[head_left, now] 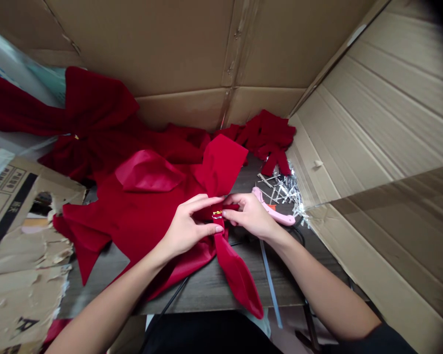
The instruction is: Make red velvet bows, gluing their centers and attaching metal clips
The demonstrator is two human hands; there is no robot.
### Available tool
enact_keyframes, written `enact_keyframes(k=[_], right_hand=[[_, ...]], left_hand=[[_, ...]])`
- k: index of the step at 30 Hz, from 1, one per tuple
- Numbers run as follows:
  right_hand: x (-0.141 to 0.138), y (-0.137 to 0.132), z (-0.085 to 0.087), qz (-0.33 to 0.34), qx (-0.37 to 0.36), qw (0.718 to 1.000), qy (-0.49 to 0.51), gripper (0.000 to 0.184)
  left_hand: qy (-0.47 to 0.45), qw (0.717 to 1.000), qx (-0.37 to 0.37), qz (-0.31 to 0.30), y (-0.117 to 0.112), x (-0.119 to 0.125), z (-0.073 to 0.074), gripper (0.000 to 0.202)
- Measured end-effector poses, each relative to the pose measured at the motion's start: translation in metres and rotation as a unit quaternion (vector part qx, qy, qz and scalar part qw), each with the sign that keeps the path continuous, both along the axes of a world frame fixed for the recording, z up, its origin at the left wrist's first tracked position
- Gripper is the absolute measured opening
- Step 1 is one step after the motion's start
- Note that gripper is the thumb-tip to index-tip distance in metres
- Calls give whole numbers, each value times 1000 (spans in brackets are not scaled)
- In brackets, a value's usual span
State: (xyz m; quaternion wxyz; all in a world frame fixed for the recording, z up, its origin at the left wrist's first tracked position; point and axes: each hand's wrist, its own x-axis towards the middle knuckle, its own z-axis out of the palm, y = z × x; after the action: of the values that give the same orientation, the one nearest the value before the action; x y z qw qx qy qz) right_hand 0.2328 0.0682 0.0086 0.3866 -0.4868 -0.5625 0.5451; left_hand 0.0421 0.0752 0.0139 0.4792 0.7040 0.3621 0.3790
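My left hand (188, 226) and my right hand (249, 215) pinch the narrow middle of a red velvet bow (221, 164) from either side. A small gold-and-silver buckle (217, 214) shows between my fingers. One velvet tail (236, 275) hangs toward the table's near edge, and a wide upright loop rises above my hands. Just beyond my right hand lies a pink hot glue gun (275, 209), not touching it. Beneath the bow spreads a larger sheet of red velvet (140, 221).
A large finished red bow (84, 123) lies at the upper left, with red velvet scraps (269, 140) and silver tinsel strips (280, 189) at the back. Cardboard sheets (384, 123) wall the far and right sides of the dark wood table (206, 290). Torn cardboard (22, 246) stands left.
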Motion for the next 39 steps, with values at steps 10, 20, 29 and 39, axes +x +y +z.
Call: enact_keyframes(k=[10, 20, 29, 39], right_hand=[[7, 0, 7, 41, -25, 999, -6, 10], [8, -1, 6, 38, -15, 998, -47, 11], [1, -4, 3, 8, -14, 1000, -22, 12], [2, -2, 8, 3, -29, 999, 12, 15]], left_hand=[[2, 1000, -15, 14, 0, 1, 1, 53], [1, 1000, -4, 10, -1, 0, 0, 52], [12, 1000, 6, 17, 0, 1, 0, 51], [13, 1000, 5, 27, 0, 1, 3, 50]])
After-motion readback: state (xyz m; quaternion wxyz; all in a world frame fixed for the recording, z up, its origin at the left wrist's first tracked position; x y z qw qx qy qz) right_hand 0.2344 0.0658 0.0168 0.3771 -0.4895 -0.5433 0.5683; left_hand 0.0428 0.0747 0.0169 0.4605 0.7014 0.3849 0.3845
